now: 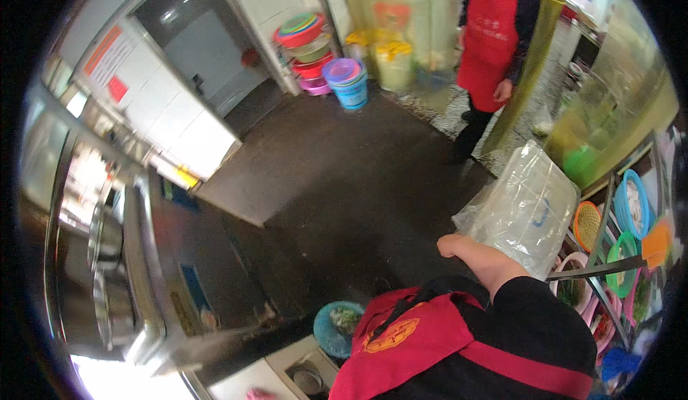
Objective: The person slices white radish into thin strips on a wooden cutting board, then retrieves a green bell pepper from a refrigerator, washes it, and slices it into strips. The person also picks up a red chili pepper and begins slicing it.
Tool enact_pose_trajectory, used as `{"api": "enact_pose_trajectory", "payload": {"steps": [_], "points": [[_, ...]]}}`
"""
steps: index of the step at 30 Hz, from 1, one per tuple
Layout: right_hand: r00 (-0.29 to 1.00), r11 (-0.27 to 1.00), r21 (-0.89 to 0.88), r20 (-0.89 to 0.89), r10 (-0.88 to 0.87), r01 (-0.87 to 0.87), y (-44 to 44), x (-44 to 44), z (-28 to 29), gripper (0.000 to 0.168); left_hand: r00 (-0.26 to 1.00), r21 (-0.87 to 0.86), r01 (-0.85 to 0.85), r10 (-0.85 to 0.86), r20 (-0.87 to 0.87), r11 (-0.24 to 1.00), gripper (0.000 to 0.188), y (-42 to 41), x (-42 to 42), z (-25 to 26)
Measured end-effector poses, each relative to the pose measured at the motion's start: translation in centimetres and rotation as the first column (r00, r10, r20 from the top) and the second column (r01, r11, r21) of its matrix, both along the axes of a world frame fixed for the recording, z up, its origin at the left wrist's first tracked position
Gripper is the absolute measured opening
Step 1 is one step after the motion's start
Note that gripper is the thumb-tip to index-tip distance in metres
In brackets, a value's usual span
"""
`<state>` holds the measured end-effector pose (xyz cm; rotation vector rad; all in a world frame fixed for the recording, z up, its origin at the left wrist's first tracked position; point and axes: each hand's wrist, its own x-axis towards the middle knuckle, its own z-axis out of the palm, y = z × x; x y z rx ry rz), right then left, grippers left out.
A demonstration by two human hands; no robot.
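My right hand (450, 244) reaches forward from a black sleeve, its fingers mostly hidden from above. Just beyond it and my forearm is a large package in clear plastic film (529, 212), its loose film edge close to the hand. Whether the fingers grip that film, I cannot tell. My left hand is out of view. I wear a red apron (414, 341) with a yellow emblem. By the apron's left side sits a blue basin (333, 341) holding something leafy green.
A person in a red apron (489, 40) stands by the plastic strip curtain (613, 104). Stacked colored basins (306, 51) and blue buckets (346, 83) are near the doorway. Baskets of food, including a green one (622, 265), fill the right-hand rack. Metal pots (110, 298) line the left.
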<state>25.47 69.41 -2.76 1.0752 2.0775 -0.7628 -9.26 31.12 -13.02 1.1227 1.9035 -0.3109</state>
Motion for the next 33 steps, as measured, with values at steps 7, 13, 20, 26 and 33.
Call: {"api": "enact_pose_trajectory", "payload": {"steps": [7, 13, 20, 26, 33], "points": [[0.957, 0.961, 0.076, -0.139, -0.255, 0.267, 6.2, 0.2, -1.8, 0.021, 0.960, 0.021, 0.281, -0.281, 0.012, 0.960, 0.023, 16.7, -8.3, -0.5], [0.912, 0.912, -0.014, -0.035, -0.410, 0.409, 4.1, 1.5, -3.2, 0.025, 0.560, 0.187, 0.828, -0.799, -0.219, 0.530, 0.018, 38.4, -11.5, 4.2], [0.675, 0.675, 0.022, -0.050, -0.736, 0.737, 5.8, 4.9, -4.9, 0.024, 0.703, 0.378, 0.701, -0.677, -0.218, 0.605, 0.021, 59.1, -9.1, 1.7], [0.730, 0.716, -0.166, 0.043, -0.682, 0.678, 11.5, 10.2, -11.1, 0.022, 0.782, 0.320, 0.353, -0.465, 0.415, 0.879, 0.027, 62.4, -0.3, 1.5], [0.736, 0.735, -0.072, -0.010, -0.677, 0.675, 23.8, 13.2, -4.1, 0.020, 0.647, 0.180, 0.748, -0.762, 0.015, 0.638, 0.025, 61.1, -2.6, -1.1]]}}
